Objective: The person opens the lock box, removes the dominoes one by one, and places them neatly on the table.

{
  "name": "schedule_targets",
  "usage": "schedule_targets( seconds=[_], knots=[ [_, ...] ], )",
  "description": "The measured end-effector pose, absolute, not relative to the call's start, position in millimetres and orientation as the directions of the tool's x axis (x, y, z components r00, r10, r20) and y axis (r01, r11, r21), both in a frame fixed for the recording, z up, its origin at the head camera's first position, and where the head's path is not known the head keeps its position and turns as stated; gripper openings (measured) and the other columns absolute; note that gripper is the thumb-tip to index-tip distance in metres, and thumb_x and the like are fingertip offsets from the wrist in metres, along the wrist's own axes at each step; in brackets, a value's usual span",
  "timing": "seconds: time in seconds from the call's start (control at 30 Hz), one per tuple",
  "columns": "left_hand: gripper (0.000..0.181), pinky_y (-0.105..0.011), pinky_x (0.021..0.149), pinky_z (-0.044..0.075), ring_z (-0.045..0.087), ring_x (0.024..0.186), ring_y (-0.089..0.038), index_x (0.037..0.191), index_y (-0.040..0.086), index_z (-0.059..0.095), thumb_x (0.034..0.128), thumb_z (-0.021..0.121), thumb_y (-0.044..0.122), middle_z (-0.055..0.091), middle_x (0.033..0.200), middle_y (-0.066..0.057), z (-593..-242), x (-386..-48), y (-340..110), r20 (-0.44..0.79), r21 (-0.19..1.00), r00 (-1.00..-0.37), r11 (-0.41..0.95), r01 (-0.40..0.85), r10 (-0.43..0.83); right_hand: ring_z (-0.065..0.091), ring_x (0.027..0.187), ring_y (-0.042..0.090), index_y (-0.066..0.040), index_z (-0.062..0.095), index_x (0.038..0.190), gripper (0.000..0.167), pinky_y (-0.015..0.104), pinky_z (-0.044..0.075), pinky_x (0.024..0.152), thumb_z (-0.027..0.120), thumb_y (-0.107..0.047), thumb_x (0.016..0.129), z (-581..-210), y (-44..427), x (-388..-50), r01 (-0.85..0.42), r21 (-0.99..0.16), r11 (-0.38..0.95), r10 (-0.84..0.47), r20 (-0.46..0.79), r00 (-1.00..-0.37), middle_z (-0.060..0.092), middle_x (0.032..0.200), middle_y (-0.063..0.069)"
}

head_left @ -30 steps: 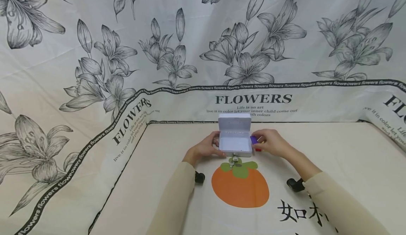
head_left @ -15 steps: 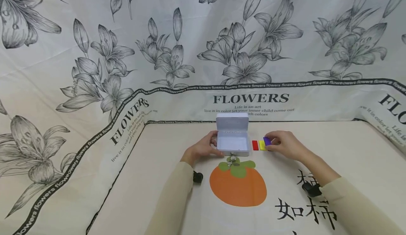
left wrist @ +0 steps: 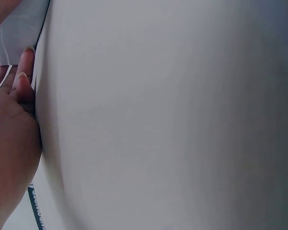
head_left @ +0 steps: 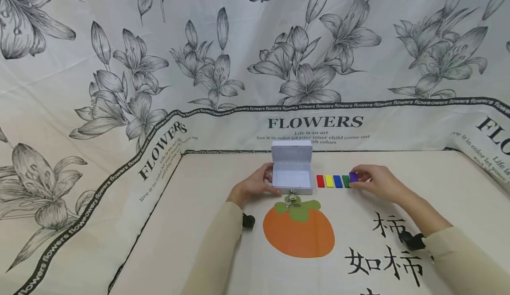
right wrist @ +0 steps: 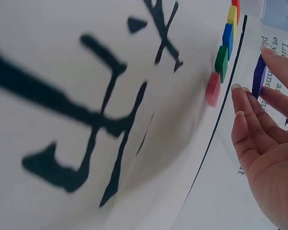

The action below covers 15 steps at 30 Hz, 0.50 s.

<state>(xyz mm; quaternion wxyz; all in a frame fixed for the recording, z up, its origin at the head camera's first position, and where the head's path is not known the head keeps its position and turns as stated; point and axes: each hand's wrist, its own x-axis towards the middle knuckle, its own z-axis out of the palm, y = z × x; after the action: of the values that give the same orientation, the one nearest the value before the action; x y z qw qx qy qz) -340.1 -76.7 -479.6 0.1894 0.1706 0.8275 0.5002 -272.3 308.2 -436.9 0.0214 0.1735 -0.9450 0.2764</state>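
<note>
My left hand [head_left: 255, 185] holds the left side of a small white metal box [head_left: 292, 154], its thumb at the front corner. The box's lid stands up, and a metal clasp [head_left: 292, 194] hangs at the front. To the right, my right hand [head_left: 378, 182] pinches a purple block [head_left: 353, 177] between thumb and fingers. The right wrist view shows this purple block raised above the cloth. Beside the box runs a row of flat blocks: red [head_left: 320, 181], yellow [head_left: 329, 181], blue [head_left: 338, 181] and green [head_left: 346, 181]. A pink block [right wrist: 213, 89] ends the row in the right wrist view.
A pale cloth with an orange persimmon print [head_left: 299, 233] and black characters [head_left: 384, 264] covers the table. Behind it hangs a flowered curtain [head_left: 223, 122]. Black wrist devices sit by the left sleeve [head_left: 217, 242] and right sleeve [head_left: 464, 259].
My right hand has moved right along the row from beside the box with the purple block, uncovering the red, yellow, blue and green blocks. The left hand stays at the box.
</note>
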Motion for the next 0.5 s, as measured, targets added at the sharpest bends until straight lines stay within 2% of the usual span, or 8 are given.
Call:
schedule_targets(
  seconds=[0.23,0.5],
  knots=[
    [0.102,-0.034,0.094,0.038,0.051,0.101,-0.017,0.157,0.016,0.033,0.0743,0.091,0.009,0.058,0.107,-0.004,-482.4,-342.6,-78.3,-0.149,0.886,-0.872,0.454,0.091,0.466,0.065,0.097,0.035,0.006,0.066,0.122,0.046,0.053,0.054,0.084,0.080,-0.022,0.089,-442.6,327.5,-275.2,-0.317,-0.502,0.805,-0.300,0.117,-0.947,0.068,0.105,0.017],
    [0.103,-0.033,0.094,0.038,0.052,0.099,-0.016,0.157,0.015,0.032,0.0734,0.092,0.009,0.060,0.105,-0.004,-480.6,-343.2,-77.0,-0.147,0.888,-0.869,0.450,0.095,0.473,0.062,0.093,0.033,0.009,0.063,0.123,0.047,0.052,0.051,0.082,0.080,-0.020,0.089,-453.2,347.5,-281.2,-0.298,-0.492,0.818,-0.292,0.090,-0.952,0.067,0.103,0.018]
  ],
)
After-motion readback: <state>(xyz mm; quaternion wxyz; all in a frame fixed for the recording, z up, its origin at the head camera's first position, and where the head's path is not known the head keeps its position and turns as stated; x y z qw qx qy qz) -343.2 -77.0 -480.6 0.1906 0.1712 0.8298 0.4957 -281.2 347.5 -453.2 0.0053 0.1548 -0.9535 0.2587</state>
